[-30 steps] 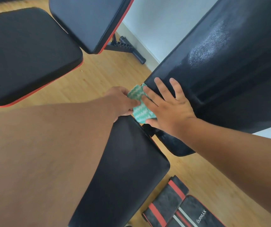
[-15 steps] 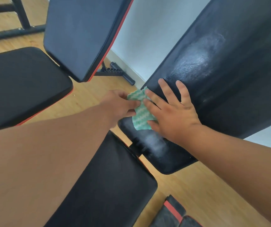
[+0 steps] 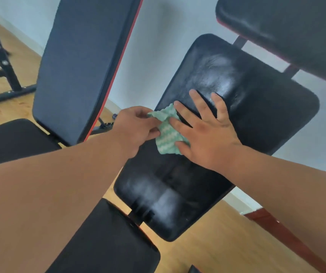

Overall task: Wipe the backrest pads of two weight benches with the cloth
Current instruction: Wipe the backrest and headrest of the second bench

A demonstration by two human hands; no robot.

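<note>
A green-and-white patterned cloth (image 3: 167, 133) lies against the near bench's black backrest pad (image 3: 252, 123), which tilts up toward the wall and shows pale wet streaks. My left hand (image 3: 136, 128) pinches the cloth's left edge between thumb and fingers. My right hand (image 3: 203, 131) is spread flat on the pad, its fingers pressing the cloth's right side. A second bench's backrest pad (image 3: 79, 62), black with a red edge, stands tilted to the left.
The near bench's seat pad (image 3: 107, 243) sits below my arms, the other bench's seat (image 3: 14, 142) at the left. A headrest pad (image 3: 288, 30) tops the near bench. Black metal frame bars (image 3: 2, 62) stand far left on the wooden floor (image 3: 223, 245).
My view has tilted upward, so more of the backrest and the headrest show. Both hands with the cloth have moved up the near backrest pad, leaving wet streaks lower down.
</note>
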